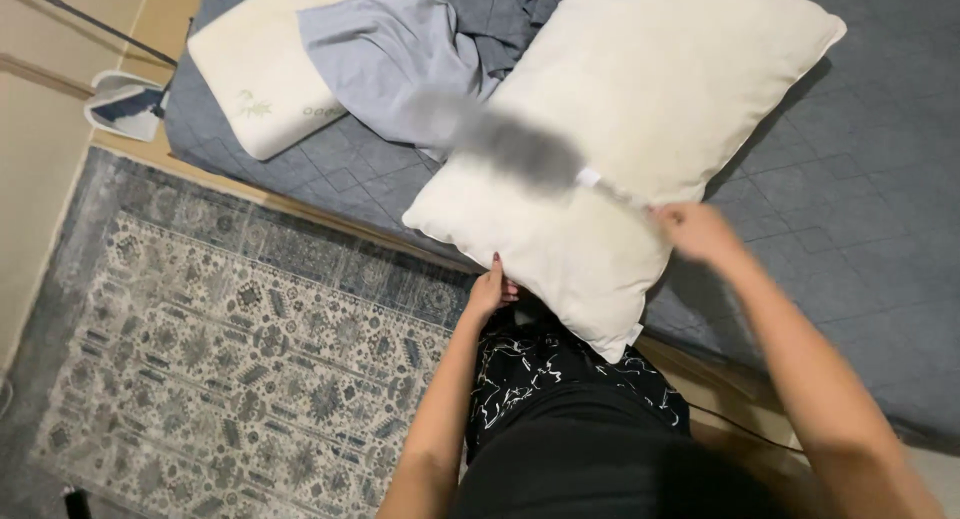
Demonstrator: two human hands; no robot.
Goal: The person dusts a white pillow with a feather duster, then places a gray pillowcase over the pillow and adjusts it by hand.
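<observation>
A large white pillow [620, 129] lies diagonally on the bed, one end hanging over the bed's edge against my body. My left hand [490, 289] presses flat against the pillow's lower long edge, fingers together. My right hand [695, 229] is closed on something at the pillow's right side, near a small white tag; a blurred dark streak [520, 149] runs from it across the pillow. A grey-blue pillowcase [390, 59] lies crumpled beside the pillow's upper left.
A flatter white foam pillow [265, 64] sits at the bed's upper left corner. The bed has a dark grey quilted cover [860, 179]. A patterned grey rug [220, 349] covers the floor on the left. A small white object [125, 104] rests by the wall.
</observation>
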